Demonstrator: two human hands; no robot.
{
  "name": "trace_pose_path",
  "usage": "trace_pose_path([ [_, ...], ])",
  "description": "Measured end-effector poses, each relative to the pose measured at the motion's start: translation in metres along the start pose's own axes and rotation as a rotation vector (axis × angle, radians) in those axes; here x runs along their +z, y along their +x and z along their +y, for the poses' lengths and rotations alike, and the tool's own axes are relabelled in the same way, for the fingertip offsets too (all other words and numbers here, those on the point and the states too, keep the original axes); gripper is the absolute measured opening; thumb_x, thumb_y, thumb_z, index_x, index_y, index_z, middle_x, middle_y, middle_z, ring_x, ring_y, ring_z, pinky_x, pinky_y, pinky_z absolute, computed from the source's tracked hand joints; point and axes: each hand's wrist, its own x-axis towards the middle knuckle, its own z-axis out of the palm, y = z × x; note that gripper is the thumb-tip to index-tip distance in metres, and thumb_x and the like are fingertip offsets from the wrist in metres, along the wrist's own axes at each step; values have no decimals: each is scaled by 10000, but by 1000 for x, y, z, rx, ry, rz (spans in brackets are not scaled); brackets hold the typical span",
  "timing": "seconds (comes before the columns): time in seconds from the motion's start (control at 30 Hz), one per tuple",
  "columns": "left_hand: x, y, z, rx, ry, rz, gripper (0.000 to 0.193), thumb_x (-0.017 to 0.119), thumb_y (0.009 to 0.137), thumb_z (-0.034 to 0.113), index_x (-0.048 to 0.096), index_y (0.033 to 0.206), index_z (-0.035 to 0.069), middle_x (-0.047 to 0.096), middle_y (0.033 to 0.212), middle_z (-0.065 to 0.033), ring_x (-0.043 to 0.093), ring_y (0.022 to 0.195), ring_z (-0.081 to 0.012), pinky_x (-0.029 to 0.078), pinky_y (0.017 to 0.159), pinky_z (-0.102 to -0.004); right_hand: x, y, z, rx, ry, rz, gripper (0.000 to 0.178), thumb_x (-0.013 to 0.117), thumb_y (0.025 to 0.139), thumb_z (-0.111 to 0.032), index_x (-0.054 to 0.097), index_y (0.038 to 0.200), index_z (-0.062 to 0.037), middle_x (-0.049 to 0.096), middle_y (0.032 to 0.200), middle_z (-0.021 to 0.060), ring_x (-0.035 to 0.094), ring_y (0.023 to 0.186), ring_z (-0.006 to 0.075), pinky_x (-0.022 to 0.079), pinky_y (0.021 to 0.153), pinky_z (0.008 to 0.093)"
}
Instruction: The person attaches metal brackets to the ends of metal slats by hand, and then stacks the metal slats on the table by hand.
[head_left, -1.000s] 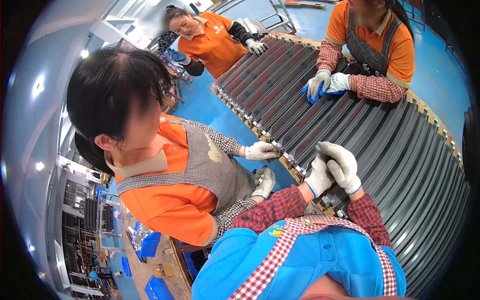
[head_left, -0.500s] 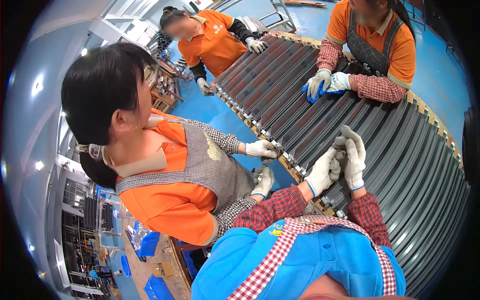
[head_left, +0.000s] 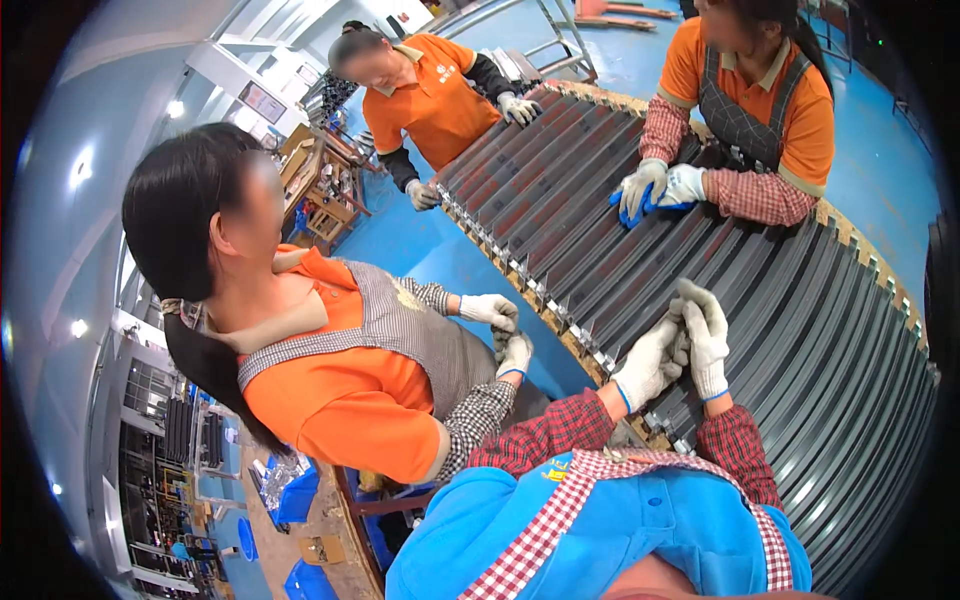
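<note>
Many long dark grey metal profiles (head_left: 800, 330) lie side by side on a low stack in front of me. Both my hands wear white knit gloves and meet just above the near ends of the profiles. My left hand (head_left: 648, 362) is curled against the palm side of my right hand (head_left: 706, 338). The fingers of my right hand point up and are slightly apart. Whether my left fingers pinch the right glove is unclear. My red checked sleeves and blue apron fill the lower edge.
A person in orange with a grey checked apron (head_left: 400, 340) stands close on my left, gloved hands (head_left: 505, 335) at the profile ends. Another person in orange (head_left: 430, 100) works at the far end. A third (head_left: 750, 110) presses a blue cloth (head_left: 640, 207) on the profiles. Blue floor (head_left: 450, 260) lies between us.
My hands lifted from the profile ends and the right fingers straightened upward. The person on my left turned their head away. The far person leaned in with one arm lowered.
</note>
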Motion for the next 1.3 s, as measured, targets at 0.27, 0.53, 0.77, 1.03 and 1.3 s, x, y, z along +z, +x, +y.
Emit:
trace_pose_path([
  [0.27,0,-3,-3,48,-2,-87,177,535,1084,331,605,1055,171,552,716,39,465,531,-45,323,428,-162,-2,-6,8,49,-112,-13,342,526,1018,-83,608,1339,4,676,1243,110,656,1022,172,518,928,282],
  [0.53,8,-13,-6,69,34,2,110,556,1070,250,599,1098,153,581,781,17,514,616,-56,387,486,-170,-3,0,16,25,-198,-32,362,491,994,-67,618,1322,19,690,1170,122,657,990,178,518,917,285],
  [0.77,12,-19,-6,91,88,-71,130,563,1057,208,580,1166,138,599,843,6,552,670,-62,438,542,-186,3,-1,9,25,-256,-12,388,443,1004,-108,615,1327,20,688,1140,120,651,977,181,517,913,295],
  [1.03,32,-37,5,85,62,-64,167,576,1035,151,568,1201,132,612,864,12,552,652,-66,432,535,-204,9,-4,4,61,-302,34,413,429,1039,-215,614,1330,12,692,1116,113,643,974,182,514,910,301],
  [1.3,20,-32,-1,65,51,-99,146,595,1041,172,553,1173,127,615,881,-3,574,669,-74,469,552,-211,-1,-5,9,12,-298,-21,493,448,1066,-379,634,1298,15,697,1144,116,643,917,167,520,850,293],
])
